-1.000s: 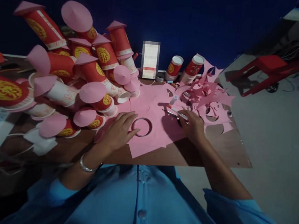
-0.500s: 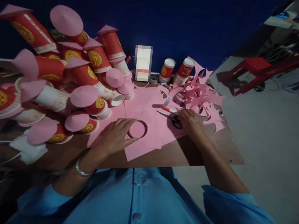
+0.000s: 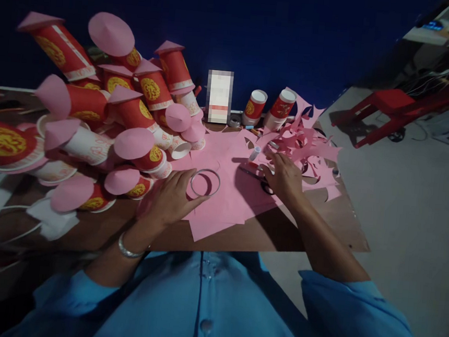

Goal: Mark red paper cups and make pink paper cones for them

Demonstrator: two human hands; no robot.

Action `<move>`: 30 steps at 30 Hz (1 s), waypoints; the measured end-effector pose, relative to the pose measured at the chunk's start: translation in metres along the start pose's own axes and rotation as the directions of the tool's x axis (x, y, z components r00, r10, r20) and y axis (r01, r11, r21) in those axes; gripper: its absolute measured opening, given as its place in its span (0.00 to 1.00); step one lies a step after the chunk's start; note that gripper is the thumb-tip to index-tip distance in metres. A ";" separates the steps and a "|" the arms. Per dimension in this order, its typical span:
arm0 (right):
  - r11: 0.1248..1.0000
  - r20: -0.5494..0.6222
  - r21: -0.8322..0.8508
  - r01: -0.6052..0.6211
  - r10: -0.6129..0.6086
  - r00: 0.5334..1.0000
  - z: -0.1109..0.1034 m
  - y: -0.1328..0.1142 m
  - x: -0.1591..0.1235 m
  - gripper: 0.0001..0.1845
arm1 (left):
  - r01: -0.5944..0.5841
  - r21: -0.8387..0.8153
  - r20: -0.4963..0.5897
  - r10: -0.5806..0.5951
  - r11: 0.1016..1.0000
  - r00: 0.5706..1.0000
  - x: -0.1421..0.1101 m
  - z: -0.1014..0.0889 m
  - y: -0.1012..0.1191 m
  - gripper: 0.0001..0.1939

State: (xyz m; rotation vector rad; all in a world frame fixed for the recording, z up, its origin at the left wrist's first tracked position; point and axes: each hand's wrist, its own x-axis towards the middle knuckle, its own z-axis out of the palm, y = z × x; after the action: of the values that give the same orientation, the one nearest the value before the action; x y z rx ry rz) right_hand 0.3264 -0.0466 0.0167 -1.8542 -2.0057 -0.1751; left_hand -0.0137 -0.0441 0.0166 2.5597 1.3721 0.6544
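Note:
My left hand [image 3: 172, 198] curls around a thin grey ring [image 3: 219, 184], pinching its rim between thumb and fingers. The ring is tilted, and its shadow falls on the pink paper [image 3: 227, 200] beneath. My right hand [image 3: 286, 179] is at the right of the paper, its thumb and fingers closed around a white and orange pen [image 3: 270, 169], partly hidden by the fingers. Below that hand lie scissors [image 3: 252, 173] with black handles, partly covered. A small white cap-like tube [image 3: 254, 153] stands on the paper just left of my fingers.
Red and white paper cups with pink cone tops [image 3: 151, 88] are piled at the left. Pink paper offcuts [image 3: 308, 149] heap at the right behind my right hand. Two cups [image 3: 255, 108] and a blurred-out phone-like panel [image 3: 219, 97] stand along the back. A red stool [image 3: 391, 104] is beyond the table.
My left hand has raised and tilted the ring off the paper. The fingers of my right hand have drawn in around the pen beside the scissors. The view has shifted slightly.

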 end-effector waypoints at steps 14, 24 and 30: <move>0.956 0.254 -0.258 0.139 -0.072 0.965 -0.021 -0.022 -0.039 0.10 | -0.078 0.115 0.086 0.068 0.990 0.994 0.097 0.024 0.025 0.29; 0.961 0.256 -0.255 0.102 -0.035 0.966 -0.017 -0.012 -0.048 0.14 | -0.116 0.149 0.064 0.107 0.982 0.992 0.130 0.043 0.028 0.24; 0.963 0.260 -0.252 0.097 -0.029 0.965 -0.017 -0.010 -0.048 0.15 | -0.106 0.127 0.100 0.094 0.986 0.991 0.120 0.044 0.029 0.27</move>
State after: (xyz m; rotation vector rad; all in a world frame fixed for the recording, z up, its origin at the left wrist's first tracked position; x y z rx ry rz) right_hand 0.3219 -0.0981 0.0168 -2.0651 -2.3139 -0.2431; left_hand 0.0858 0.0411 0.0235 2.7398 1.3054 0.4656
